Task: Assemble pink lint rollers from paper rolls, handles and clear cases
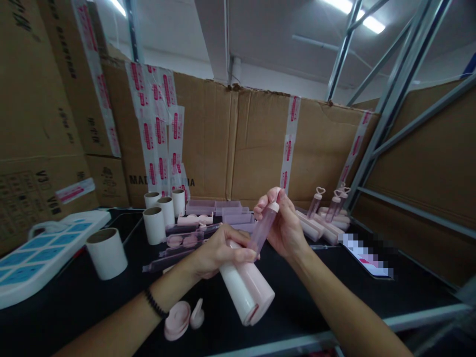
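My left hand (217,250) is wrapped around a lint roller, near the join of its white paper roll (238,292), pale pink cover (258,285) and clear pinkish handle tube (265,229). The roll end tilts down toward me, and the tube slants up to the right. At the tube's top, my right hand (284,223) is closed on a pale pink end cap (274,207); its fingers hide part of the cap. Below my left wrist lie several round pink caps (177,317) and a small pink cap with a loop (197,315).
White paper rolls (107,254) stand on the black tabletop (208,322) at left, beside a power strip (55,248). Clear tubes and pink parts (186,241) lie behind my left hand. Several lint rollers with heart-shaped loops (330,218) lie at right, near a phone-like object (366,258). Cardboard (256,144) walls the back.
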The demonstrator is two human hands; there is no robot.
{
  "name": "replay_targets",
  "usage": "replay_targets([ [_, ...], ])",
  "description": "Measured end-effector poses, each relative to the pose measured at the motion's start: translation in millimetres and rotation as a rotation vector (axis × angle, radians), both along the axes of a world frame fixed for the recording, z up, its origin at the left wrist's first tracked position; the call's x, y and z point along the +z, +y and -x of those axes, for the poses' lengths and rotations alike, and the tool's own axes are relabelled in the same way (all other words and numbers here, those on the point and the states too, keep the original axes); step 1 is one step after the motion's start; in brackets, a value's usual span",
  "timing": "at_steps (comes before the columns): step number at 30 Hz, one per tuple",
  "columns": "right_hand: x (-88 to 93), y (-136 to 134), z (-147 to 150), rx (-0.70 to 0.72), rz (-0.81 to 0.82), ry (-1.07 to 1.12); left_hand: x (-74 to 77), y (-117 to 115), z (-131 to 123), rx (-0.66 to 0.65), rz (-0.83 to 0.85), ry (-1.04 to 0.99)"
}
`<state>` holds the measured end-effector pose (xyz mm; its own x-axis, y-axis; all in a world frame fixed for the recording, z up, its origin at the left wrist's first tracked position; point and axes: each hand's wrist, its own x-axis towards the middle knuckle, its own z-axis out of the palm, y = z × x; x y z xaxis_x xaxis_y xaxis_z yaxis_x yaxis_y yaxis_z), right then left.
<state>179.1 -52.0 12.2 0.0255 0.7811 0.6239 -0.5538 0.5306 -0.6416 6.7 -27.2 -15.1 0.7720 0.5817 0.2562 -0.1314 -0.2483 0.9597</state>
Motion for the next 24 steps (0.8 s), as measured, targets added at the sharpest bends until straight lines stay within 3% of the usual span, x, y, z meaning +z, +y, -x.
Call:
replay_targets([
  [6,1.5,-1.5,-6.4,0.041,-0.035,-0.053,1.7,1.7,3.1,0.009,0.004,0.052],
  [24,3.0,-0.1,-11.0,-0.098,-0.030,-0.107,14.1,-4.7,4.2,0.127,-0.002,0.172],
])
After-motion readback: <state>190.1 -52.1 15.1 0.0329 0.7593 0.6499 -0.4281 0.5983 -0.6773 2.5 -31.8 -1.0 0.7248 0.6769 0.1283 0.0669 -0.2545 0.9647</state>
